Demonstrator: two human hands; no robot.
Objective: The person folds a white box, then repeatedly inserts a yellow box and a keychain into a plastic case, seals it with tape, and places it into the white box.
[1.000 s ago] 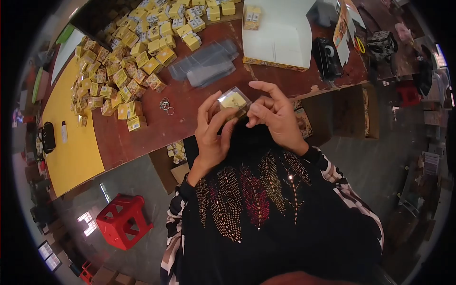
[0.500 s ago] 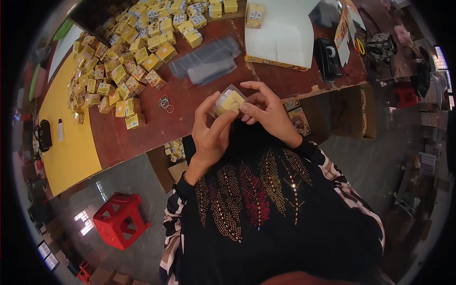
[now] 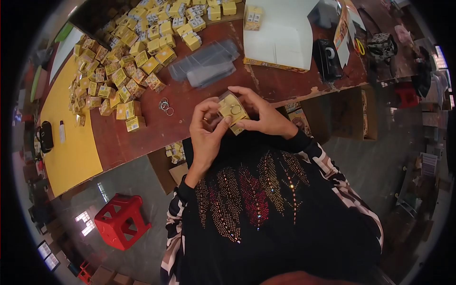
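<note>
Between my two hands is a small yellow box with a metal key ring lying on its upper face. Clear plastic shows around its upper edge. My left hand grips it from the left, thumb pressed on the near part of its face. On the other side, my right hand holds the edge between thumb and fingers. Several loose key rings lie on the red table left of my hands. Flat clear plastic sleeves are beyond my fingers.
A heap of small yellow boxes covers the table's far left. One printed box sits in an open white carton. A black device stands to its right. Below are a cardboard box and red stool.
The box has turned in my hands, and its yellow face with the key ring now shows more fully. Both hands have shifted their fingers around it.
</note>
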